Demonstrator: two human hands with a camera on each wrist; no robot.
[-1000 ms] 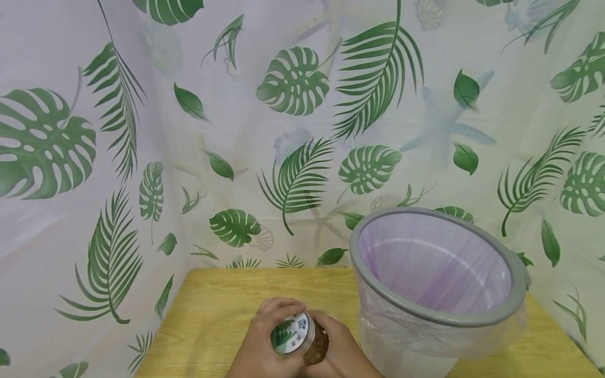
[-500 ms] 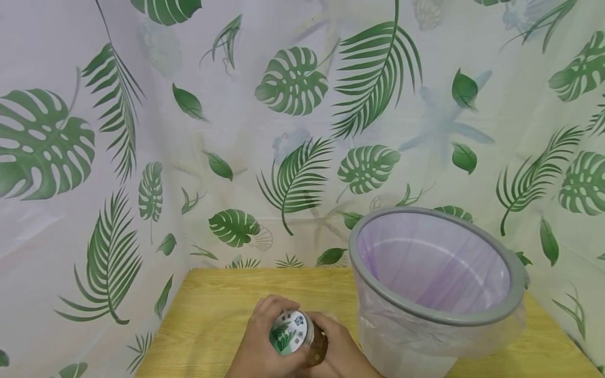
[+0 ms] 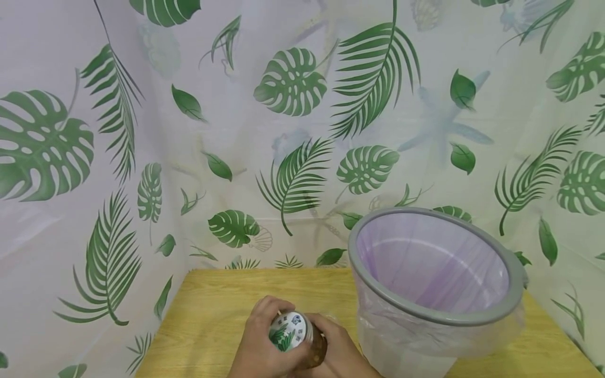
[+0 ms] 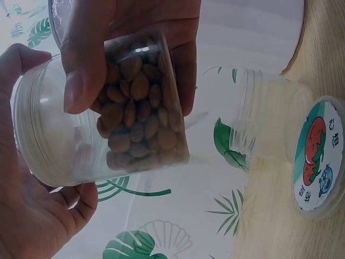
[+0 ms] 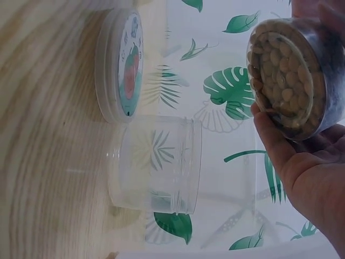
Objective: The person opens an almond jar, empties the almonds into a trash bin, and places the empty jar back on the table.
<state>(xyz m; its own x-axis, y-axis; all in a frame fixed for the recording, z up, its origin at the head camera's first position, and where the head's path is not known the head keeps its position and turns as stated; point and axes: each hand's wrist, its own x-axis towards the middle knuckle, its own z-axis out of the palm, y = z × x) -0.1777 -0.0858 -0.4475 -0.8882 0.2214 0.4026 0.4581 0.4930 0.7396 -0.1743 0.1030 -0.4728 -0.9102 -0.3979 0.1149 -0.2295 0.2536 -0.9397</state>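
While your left hand (image 3: 262, 341) grips the printed lid (image 3: 289, 331), your right hand (image 3: 339, 344) clasps the almond jar (image 4: 143, 116) at six o'clock; apparently at the lid-turning step, you next need a steady counter-twist.

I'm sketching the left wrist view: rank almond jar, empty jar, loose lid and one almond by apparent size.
1. Almond jar
2. Empty jar and loose lid, unsure: the lid looks nearer
3. One almond

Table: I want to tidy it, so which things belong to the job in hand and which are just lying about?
In the job:
jar of brown nuts, in the right hand's grip
its lid, in the left hand's grip

Seemingly just lying about, untouched:
clear jar
red-printed lid
lined bin
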